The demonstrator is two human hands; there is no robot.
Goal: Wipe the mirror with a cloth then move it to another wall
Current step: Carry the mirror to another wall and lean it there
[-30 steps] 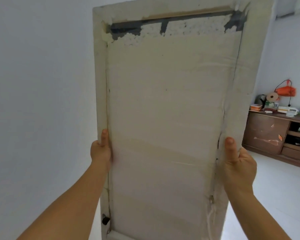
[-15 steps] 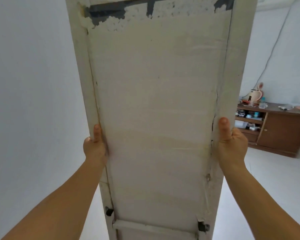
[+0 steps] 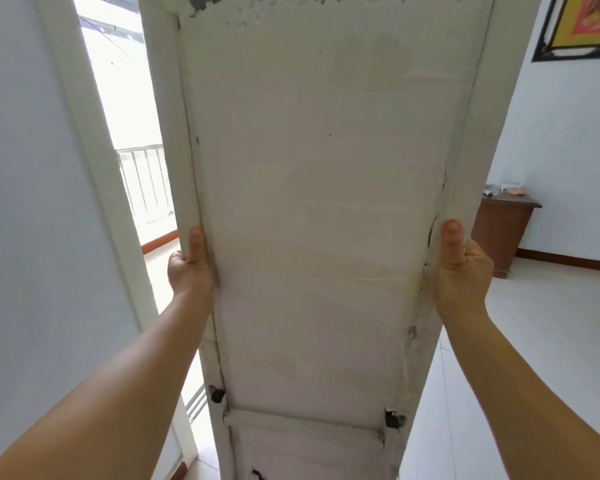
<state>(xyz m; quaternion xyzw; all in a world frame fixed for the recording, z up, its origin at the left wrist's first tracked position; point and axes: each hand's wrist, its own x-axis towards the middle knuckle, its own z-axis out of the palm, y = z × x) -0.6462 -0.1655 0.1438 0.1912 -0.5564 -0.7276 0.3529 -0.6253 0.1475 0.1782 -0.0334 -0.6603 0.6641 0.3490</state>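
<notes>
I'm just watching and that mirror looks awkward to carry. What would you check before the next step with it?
1. Left hand grips the left frame edge of the mirror: ok.
2. Right hand grips the right edge: ok.
3. Hands at matching height: ok.
4. Floor path ahead: cannot tell, the mirror hides it.
5. Clearance from the wooden cabinet on the right: ok, it stands apart.
6. Mirror's glass side wiped: cannot tell, only its back shows.
</notes>
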